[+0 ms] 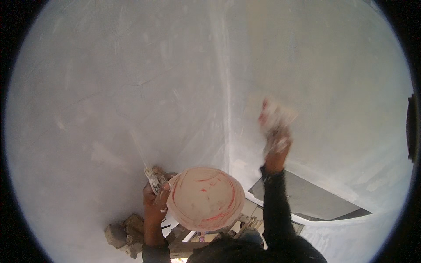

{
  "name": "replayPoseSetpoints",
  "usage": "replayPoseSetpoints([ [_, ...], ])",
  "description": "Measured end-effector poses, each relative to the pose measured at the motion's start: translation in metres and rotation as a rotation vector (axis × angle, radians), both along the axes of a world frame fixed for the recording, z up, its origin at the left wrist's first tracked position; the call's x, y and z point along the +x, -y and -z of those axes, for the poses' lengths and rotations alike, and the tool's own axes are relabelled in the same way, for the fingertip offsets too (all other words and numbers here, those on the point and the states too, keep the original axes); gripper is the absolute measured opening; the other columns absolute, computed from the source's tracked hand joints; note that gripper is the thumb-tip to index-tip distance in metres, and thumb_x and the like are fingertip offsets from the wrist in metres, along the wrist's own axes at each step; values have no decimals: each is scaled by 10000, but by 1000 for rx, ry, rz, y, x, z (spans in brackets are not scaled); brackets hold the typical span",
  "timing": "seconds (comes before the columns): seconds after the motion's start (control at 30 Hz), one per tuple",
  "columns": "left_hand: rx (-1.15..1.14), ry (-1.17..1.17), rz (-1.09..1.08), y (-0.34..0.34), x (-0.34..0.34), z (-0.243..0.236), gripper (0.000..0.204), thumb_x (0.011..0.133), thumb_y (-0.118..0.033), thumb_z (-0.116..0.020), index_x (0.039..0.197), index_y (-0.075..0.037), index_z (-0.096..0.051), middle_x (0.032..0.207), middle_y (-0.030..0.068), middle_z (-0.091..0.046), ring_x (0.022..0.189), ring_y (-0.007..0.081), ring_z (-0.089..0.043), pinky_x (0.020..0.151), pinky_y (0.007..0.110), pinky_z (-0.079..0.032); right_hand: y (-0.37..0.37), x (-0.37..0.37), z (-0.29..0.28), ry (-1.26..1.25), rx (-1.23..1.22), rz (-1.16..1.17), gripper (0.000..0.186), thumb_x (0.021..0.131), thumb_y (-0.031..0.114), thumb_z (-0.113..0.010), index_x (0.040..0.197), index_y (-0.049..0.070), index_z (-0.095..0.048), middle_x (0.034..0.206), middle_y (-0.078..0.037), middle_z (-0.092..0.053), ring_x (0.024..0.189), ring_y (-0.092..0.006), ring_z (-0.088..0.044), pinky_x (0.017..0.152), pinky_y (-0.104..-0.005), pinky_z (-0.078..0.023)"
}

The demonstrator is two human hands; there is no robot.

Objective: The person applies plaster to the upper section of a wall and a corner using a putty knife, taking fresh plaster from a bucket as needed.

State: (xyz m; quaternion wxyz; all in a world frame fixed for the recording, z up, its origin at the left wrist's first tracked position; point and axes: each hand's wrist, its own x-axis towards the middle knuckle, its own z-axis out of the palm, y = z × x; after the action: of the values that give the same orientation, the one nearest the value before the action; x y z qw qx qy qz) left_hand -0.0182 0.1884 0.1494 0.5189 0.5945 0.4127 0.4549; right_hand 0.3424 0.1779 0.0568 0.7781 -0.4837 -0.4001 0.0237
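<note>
Pale grey plastered wall (pixel 131 79) filling nearly everything beyond the fingertips, with a whitish vertical corner seam (pixel 227 87) running down between the two hands. Below and to the right of the right wrist, a dark grey slanted opening (pixel 307 197). Close against the left fingers, on their right, a round shallow pan (pixel 205 198), pale pink with red streaks, coated in plaster. Beneath the left wrist, lumps of rubble (pixel 123 234). Right hand (pixel 276 144) raised against the wall, fingers closed around a blurred, plaster-smeared trowel (pixel 275 116) just above them. Left hand (pixel 155 199) curled shut around a thin, plaster-crusted scraper (pixel 151 175), blade rising up-left from the fingers; whether those fingers also grip the pan's rim, impossible to tell.
</note>
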Motion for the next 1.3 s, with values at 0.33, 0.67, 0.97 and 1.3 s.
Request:
replayPoseSetpoints([
  [0.33,54,-93,-131,3,-21,0,368,875,-362,-661,937,-7,-592,808,39,-615,728,142,-555,677,313,-464,-117,-41,352,-581,-153,-262,323,952,102,-452,1229,-59,-500,1138,-176,-645,928,-286,-678,766,-407,-602],
  [0.67,127,-140,-83,1,-1,3,368,886,-348,-630,955,10,-581,842,61,-620,760,149,-555,688,317,-465,-147,0,76,-244,290,10,246,929,67,-542,1132,-55,-610,975,-162,-691,811,-258,-679,786,-385,-570],
  [0.97,152,-133,-3,-4,-6,-4,364,927,-338,-611,985,21,-596,850,75,-622,780,158,-567,722,323,-473,-85,38,-251,850,-283,1171,239,957,195,-518,1070,-4,-587,1050,-138,-624,1000,-310,-620,820,-431,-526],
  [1.3,153,-1,93,-6,0,-1,255,934,-242,-614,985,8,-610,856,53,-634,780,142,-586,716,296,-482,31,59,-242,668,327,196,463,944,210,-564,1368,48,-472,1328,-171,-517,1175,-256,-544,987,-351,-461],
])
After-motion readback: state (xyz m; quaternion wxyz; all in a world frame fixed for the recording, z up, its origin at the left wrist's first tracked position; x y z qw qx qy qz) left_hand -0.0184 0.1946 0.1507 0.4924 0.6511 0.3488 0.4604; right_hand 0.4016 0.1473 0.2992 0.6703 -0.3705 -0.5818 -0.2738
